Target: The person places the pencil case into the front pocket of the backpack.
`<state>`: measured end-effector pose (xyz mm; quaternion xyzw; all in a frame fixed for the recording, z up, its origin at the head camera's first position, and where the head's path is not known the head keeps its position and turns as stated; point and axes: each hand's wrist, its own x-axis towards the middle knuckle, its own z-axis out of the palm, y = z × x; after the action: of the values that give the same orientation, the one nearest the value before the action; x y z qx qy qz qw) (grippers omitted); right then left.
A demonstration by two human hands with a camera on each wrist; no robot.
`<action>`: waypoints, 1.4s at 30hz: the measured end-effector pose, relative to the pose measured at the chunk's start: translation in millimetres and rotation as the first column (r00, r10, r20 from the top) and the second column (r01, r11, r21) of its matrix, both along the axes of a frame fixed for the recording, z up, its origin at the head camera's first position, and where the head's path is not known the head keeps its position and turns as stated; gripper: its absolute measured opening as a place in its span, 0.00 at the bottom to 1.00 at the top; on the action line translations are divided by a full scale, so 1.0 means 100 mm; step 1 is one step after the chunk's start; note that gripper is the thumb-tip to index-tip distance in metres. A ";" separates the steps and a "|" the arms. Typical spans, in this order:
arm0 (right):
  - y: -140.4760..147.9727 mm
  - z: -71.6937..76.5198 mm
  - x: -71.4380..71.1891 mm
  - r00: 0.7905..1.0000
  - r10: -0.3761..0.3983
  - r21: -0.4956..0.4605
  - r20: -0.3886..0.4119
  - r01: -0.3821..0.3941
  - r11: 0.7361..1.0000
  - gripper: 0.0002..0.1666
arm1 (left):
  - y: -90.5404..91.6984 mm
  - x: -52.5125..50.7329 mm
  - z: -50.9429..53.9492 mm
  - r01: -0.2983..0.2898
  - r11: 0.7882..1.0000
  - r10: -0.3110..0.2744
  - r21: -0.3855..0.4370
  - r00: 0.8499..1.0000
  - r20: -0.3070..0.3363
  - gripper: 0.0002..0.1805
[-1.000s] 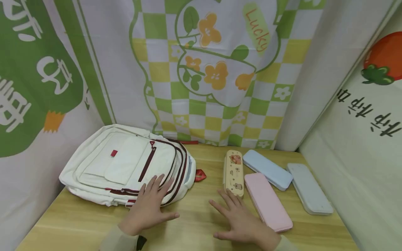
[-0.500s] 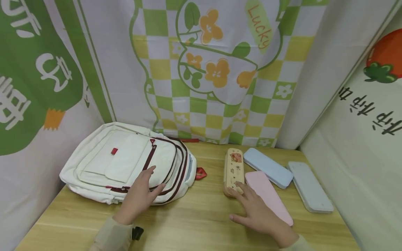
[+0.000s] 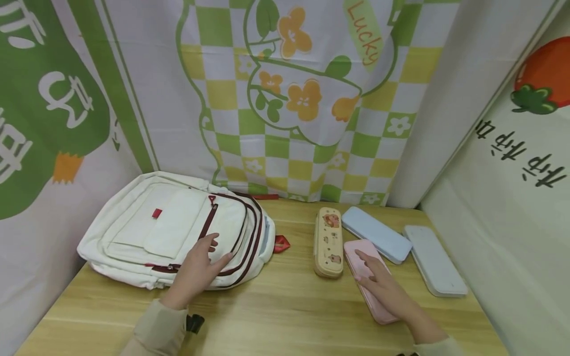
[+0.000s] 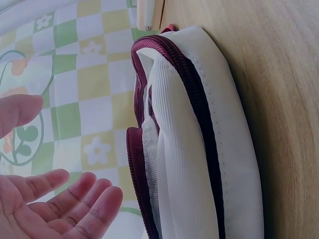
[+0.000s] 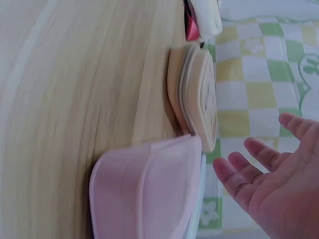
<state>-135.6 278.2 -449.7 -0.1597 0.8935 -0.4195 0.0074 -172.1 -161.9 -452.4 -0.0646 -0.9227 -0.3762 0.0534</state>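
A white backpack (image 3: pixel 173 225) with dark red zips lies on the left of the table. Over its near right side hovers my left hand (image 3: pixel 196 272), fingers relaxed and holding nothing; in the left wrist view they are apart from the bag's partly unzipped edge. Above the pink pencil case (image 3: pixel 371 296) is my right hand (image 3: pixel 385 287), fingers loosely extended. The right wrist view shows a gap between those fingers and the case. Left of it lies a cream pencil case (image 3: pixel 328 242) with cartoon prints. Behind and to the right are a light blue case (image 3: pixel 378 235) and a pale grey-white case (image 3: pixel 436 262).
The wooden table (image 3: pixel 276 316) is bounded by a checked curtain (image 3: pixel 303 148) at the back and white cloth walls on both sides. A red tab (image 3: pixel 281 244) sticks out from the backpack's right end.
My right hand has moved right, from near the cream pencil case to above the pink one. My left hand shifted slightly left and its fingers relaxed. The cases and backpack stay in place.
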 end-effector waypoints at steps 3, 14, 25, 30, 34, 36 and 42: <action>0.07 -0.02 0.02 0.996 -0.077 -0.021 0.053 0.079 0.997 0.33 | 0.01 -0.02 -0.01 0.006 1.000 -0.006 0.002 1.000 0.008 0.36; 0.21 -0.06 -0.01 0.958 -0.204 -0.073 0.201 0.222 0.972 0.33 | 0.06 -0.08 -0.02 0.029 0.999 -0.030 0.022 0.999 0.033 0.34; 0.31 -0.15 0.01 0.941 -0.222 -0.141 0.257 0.264 0.954 0.34 | 0.10 -0.13 -0.06 0.026 1.000 -0.025 -0.009 0.995 0.091 0.35; 0.31 -0.20 0.05 0.925 -0.255 -0.168 0.282 0.309 0.936 0.33 | 0.12 -0.14 -0.08 0.031 0.999 -0.030 -0.011 0.994 0.108 0.35; 0.29 -0.21 0.05 0.927 -0.249 -0.183 0.280 0.307 0.934 0.33 | 0.11 -0.15 -0.09 0.022 1.000 -0.021 -0.016 0.995 0.095 0.33; 0.28 -0.22 0.04 0.927 -0.239 -0.181 0.288 0.298 0.937 0.33 | 0.11 -0.16 -0.10 0.016 1.000 -0.014 -0.019 0.996 0.090 0.32; 0.25 -0.23 0.02 0.915 -0.241 -0.184 0.323 0.311 0.933 0.33 | 0.13 -0.17 -0.12 0.025 0.999 -0.023 -0.033 0.997 0.072 0.28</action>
<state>-133.3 303.0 -472.2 0.0336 0.8409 -0.5365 0.0623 -188.6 -148.8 -464.5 -0.0631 -0.9295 -0.3631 0.0148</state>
